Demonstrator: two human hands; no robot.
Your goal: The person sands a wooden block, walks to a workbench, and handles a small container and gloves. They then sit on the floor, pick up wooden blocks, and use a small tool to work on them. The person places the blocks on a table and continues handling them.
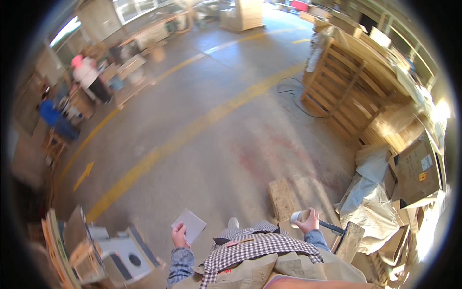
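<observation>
My left hand (179,236) is closed on the edge of a thin, pale grey square sheet (194,226), held out in front of my left hip. Whether it is paper, card or sandpaper does not show. On the other side, my right hand (310,222) wraps round a short pale cylinder (295,219) with a brownish side; I cannot tell a roll from a cup. A checked apron (260,245) covers my front, and the tip of one shoe (233,223) shows beyond it. Next to my right hand lies a dark bar-like thing (332,227).
A wooden block (281,200) stands ahead of my right hand. Stacked pallets (337,82), a plastic-covered pile (373,207) and a cardboard box (418,168) line the right. Pale panels (127,257) lie at lower left. Two people (89,79) work far left. A yellow line (192,127) crosses the floor.
</observation>
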